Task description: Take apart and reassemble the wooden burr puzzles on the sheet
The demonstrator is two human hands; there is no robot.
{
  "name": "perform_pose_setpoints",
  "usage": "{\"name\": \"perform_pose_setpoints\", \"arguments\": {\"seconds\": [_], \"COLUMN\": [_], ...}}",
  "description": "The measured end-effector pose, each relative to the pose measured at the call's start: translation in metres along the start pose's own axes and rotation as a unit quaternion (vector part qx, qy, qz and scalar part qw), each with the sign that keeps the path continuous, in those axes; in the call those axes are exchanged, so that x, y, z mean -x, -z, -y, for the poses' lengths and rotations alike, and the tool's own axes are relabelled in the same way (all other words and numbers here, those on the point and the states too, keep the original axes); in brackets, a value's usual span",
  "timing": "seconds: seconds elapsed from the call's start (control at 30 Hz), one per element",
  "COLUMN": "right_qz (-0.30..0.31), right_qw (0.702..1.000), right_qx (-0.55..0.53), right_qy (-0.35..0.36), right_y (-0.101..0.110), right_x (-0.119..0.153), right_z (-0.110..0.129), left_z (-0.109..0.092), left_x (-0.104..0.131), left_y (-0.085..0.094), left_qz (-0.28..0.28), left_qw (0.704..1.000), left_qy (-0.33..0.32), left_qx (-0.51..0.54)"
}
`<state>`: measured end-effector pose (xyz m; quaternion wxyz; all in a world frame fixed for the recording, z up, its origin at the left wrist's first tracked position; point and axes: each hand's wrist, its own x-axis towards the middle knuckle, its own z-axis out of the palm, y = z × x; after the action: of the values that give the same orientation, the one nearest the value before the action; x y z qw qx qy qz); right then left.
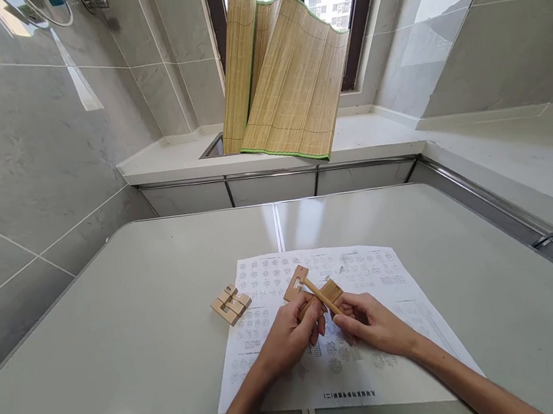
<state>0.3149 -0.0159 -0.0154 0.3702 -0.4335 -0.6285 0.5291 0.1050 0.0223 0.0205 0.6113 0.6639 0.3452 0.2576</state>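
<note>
My left hand [296, 332] is closed, its fingers pinching a wooden puzzle of light-coloured parts. A flat wooden plate [292, 291] with a slot juts out beyond these fingertips. My right hand [374, 322] is closed on the near end of a round wooden rod [321, 295], which slants up and left towards the plate's slot. Beside the rod shows a square wooden block [332, 289], partly hidden. Fingers cover the lower parts, so I cannot tell how they join. Left of both hands lies another wooden puzzle piece [231, 304], made of notched blocks and marked with a 3.
Under the hands a large printed sheet [402, 373] with rows of small diagrams lies on the pale tabletop [121, 333]. Behind the table a folded bamboo mat [292, 84] leans against the window on a white ledge [174, 159]. Grey tiled walls [46, 141] rise around.
</note>
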Motion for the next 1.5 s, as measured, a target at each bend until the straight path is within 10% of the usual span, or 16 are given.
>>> {"name": "perform_pose_setpoints", "arguments": {"seconds": [1.5], "right_qz": [-0.101], "right_qw": [0.994], "right_qx": [0.033], "right_qy": [-0.008], "right_y": [0.005], "right_x": [-0.003], "right_z": [-0.004], "left_z": [0.011], "left_x": [-0.005], "left_y": [0.004], "left_qz": [-0.047], "left_qw": [0.987], "left_qy": [0.032], "left_qx": [0.148]}}
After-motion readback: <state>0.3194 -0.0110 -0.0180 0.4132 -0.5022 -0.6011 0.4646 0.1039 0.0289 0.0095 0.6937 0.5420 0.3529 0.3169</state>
